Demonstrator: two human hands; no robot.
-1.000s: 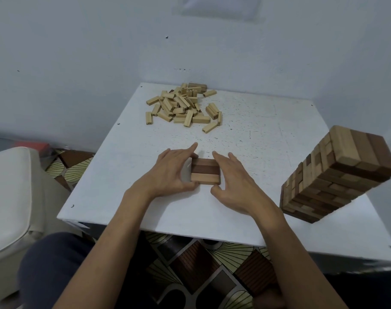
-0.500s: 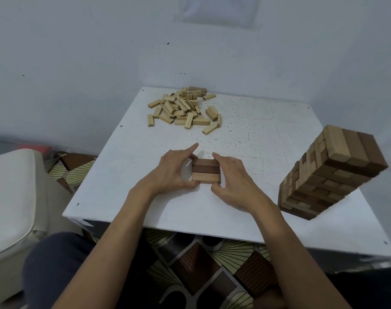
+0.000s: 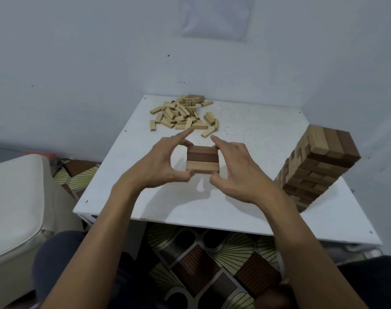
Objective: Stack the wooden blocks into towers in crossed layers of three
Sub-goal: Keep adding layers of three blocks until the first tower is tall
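Head view: a flat set of three, pinched between both my hands above the table.

My left hand (image 3: 161,166) and right hand (image 3: 237,168) each curl thumb and fingers onto opposite sides of the layer of three blocks (image 3: 202,161), two dark and one pale. My left forefinger sticks out straight. A shadow below suggests the layer is clear of the white table (image 3: 245,210). Only sideways squeeze holds it, so I judge that a slack or uneven grip could let the middle block drop. My right forearm passes near the finished tower (image 3: 317,161), and a nudge could topple it. No container is in sight. The loose pile (image 3: 183,114) lies bare at the far edge.
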